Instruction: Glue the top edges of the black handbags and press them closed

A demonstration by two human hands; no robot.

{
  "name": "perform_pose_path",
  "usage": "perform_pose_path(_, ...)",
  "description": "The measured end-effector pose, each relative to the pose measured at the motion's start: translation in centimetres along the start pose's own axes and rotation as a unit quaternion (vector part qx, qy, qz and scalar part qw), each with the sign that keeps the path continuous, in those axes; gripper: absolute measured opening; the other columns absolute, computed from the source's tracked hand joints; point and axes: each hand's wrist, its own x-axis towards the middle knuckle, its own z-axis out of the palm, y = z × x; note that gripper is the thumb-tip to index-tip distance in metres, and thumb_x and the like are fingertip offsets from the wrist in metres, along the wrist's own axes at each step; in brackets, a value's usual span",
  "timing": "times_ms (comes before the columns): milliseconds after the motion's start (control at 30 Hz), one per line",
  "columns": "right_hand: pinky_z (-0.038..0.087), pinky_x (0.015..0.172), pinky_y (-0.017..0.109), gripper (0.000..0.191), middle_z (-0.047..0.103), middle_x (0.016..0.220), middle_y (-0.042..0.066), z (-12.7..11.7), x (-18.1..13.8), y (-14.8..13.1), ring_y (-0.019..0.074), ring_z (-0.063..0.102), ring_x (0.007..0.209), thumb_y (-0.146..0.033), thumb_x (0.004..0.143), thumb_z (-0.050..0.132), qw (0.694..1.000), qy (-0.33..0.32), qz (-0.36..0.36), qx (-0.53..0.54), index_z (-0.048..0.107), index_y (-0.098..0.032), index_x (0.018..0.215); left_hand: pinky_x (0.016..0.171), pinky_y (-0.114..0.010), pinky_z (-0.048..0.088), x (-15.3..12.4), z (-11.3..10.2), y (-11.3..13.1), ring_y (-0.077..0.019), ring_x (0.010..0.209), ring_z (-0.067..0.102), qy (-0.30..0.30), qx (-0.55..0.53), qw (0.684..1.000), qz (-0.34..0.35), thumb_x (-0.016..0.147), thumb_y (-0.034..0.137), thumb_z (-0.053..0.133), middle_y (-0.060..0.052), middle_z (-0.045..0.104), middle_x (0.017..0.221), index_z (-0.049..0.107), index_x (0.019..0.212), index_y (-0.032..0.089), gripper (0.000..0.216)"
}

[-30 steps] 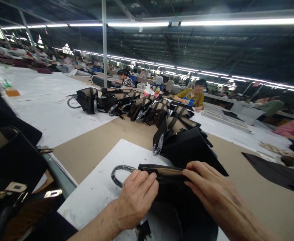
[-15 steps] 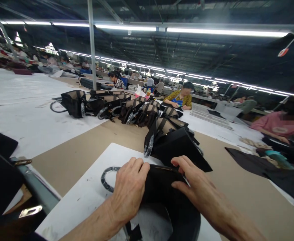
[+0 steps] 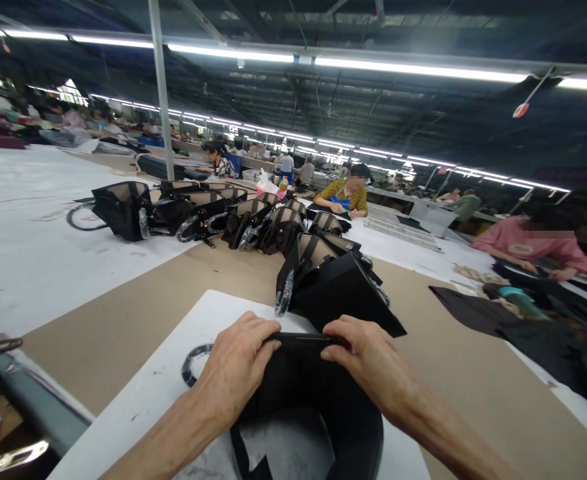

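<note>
A black handbag [image 3: 303, 393] stands on the white board [image 3: 173, 373] in front of me, its open underside or inside facing me. My left hand [image 3: 241, 363] pinches the left end of its far top edge between thumb and fingers. At the right end of that same edge, my right hand [image 3: 356, 350] has a matching pinch. Beyond my left hand a plastic-wrapped handle loop [image 3: 193, 363] sticks out to the left. Loose black straps [image 3: 258, 467] hang at the near side. My wrists and fingers hide parts of the bag's sides.
Finished-looking black bags [image 3: 213, 207] stand in a row across the table, one large black bag [image 3: 343, 290] just beyond my hands. Dark fabric pieces [image 3: 503, 320] lie at right. Co-workers sit there, one in a pink top [image 3: 528, 240], one in a yellow patterned top [image 3: 341, 193].
My right hand has closed its thumb and fingers on the bag's edge. My left thumb now shows on the near side of the edge. The view has shifted slightly right.
</note>
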Motion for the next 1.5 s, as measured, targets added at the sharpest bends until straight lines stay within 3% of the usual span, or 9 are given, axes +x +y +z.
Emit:
perform_pose_path(100, 0.039, 0.067, 0.027, 0.012, 0.063, 0.08, -0.001, -0.1, 0.3, -0.1, 0.0175, 0.058, 0.076, -0.022, 0.083, 0.055, 0.999, 0.013, -0.023, -0.02, 0.066, -0.024, 0.081, 0.071, -0.028, 0.041, 0.0, -0.2, 0.1, -0.0163, 0.081, 0.053, 0.001, -0.033, 0.999, -0.013, 0.08, 0.012, 0.052, 0.0, 0.06, 0.079, 0.062, 0.086, 0.02, 0.014)
perform_pose_path(367, 0.037, 0.067, 0.027, 0.016, 0.063, 0.077, -0.002, 0.5, 0.3, 0.5, 0.0167, 0.057, 0.075, -0.025, 0.086, 0.052, 0.998, 0.022, -0.048, -0.04, 0.067, -0.023, 0.08, 0.072, -0.028, 0.039, 0.4, -0.4, 0.3, -0.016, 0.081, 0.052, -0.017, -0.065, 0.997, -0.027, 0.078, 0.012, 0.055, 0.001, 0.058, 0.077, 0.062, 0.078, 0.02, 0.01)
perform_pose_path(600, 0.036, 0.064, 0.026, 0.017, 0.063, 0.076, -0.002, 0.3, 0.8, 0.5, 0.0153, 0.058, 0.072, -0.023, 0.086, 0.051, 0.994, 0.031, -0.081, -0.065, 0.067, -0.024, 0.08, 0.07, -0.028, 0.04, 0.0, 0.1, 0.5, -0.0158, 0.078, 0.051, 0.02, -0.064, 0.997, -0.022, 0.077, 0.011, 0.055, 0.001, 0.058, 0.075, 0.06, 0.076, 0.019, 0.01)
perform_pose_path(833, 0.034, 0.061, 0.025, 0.022, 0.064, 0.069, -0.001, 0.0, 1.7, -1.3, 0.0148, 0.058, 0.066, -0.025, 0.087, 0.052, 0.986, -0.009, -0.134, -0.103, 0.064, -0.021, 0.069, 0.068, -0.027, 0.04, -0.1, 0.2, 0.9, -0.016, 0.077, 0.051, 0.025, -0.071, 0.997, -0.029, 0.075, 0.009, 0.056, 0.001, 0.058, 0.072, 0.059, 0.072, 0.018, 0.01)
perform_pose_path(967, 0.035, 0.063, 0.024, 0.023, 0.065, 0.069, 0.001, 0.7, 2.1, -2.6, 0.016, 0.059, 0.068, -0.025, 0.088, 0.049, 0.981, -0.02, -0.173, -0.089, 0.064, -0.021, 0.072, 0.071, -0.027, 0.041, -0.4, -0.2, 0.6, -0.0158, 0.079, 0.052, 0.023, -0.095, 0.995, -0.035, 0.073, 0.012, 0.06, 0.001, 0.059, 0.075, 0.062, 0.077, 0.019, 0.008)
perform_pose_path(1067, 0.034, 0.061, 0.025, 0.028, 0.064, 0.065, 0.001, 1.2, 2.3, -2.9, 0.0153, 0.058, 0.064, -0.025, 0.09, 0.045, 0.981, -0.017, -0.174, -0.087, 0.062, -0.02, 0.068, 0.074, -0.027, 0.042, -1.0, -1.0, -0.1, -0.0167, 0.084, 0.053, 0.004, -0.143, 0.988, -0.059, 0.065, 0.02, 0.071, 0.0, 0.06, 0.086, 0.062, 0.091, 0.02, 0.028)
perform_pose_path(1167, 0.034, 0.059, 0.025, 0.03, 0.061, 0.061, -0.001, 1.4, 2.4, -2.8, 0.0147, 0.057, 0.061, -0.024, 0.091, 0.043, 0.981, -0.013, -0.173, -0.083, 0.059, -0.02, 0.065, 0.077, -0.027, 0.042, -1.8, -1.7, -1.0, -0.017, 0.089, 0.053, 0.012, -0.17, 0.98, -0.1, 0.062, 0.018, 0.072, -0.001, 0.059, 0.094, 0.059, 0.102, 0.02, 0.042)
perform_pose_path(1267, 0.034, 0.061, 0.025, 0.029, 0.062, 0.063, -0.001, 1.3, 2.3, -2.8, 0.015, 0.057, 0.063, -0.023, 0.09, 0.044, 0.982, -0.009, -0.17, -0.078, 0.059, -0.02, 0.066, 0.072, -0.027, 0.042, -2.3, -2.1, -1.7, -0.0158, 0.083, 0.052, 0.027, -0.173, 0.977, -0.125, 0.066, 0.014, 0.064, -0.001, 0.059, 0.09, 0.06, 0.098, 0.019, 0.032)
perform_pose_path(1500, 0.036, 0.063, 0.026, 0.024, 0.064, 0.068, -0.001, 1.3, 2.2, -3.0, 0.0162, 0.059, 0.066, -0.025, 0.089, 0.047, 0.986, -0.012, -0.154, -0.069, 0.063, -0.022, 0.072, 0.063, -0.024, 0.038, -1.6, -2.3, -1.1, -0.0131, 0.069, 0.048, 0.015, -0.208, 0.966, -0.153, 0.069, 0.023, 0.061, 0.001, 0.055, 0.072, 0.066, 0.077, 0.018, 0.01)
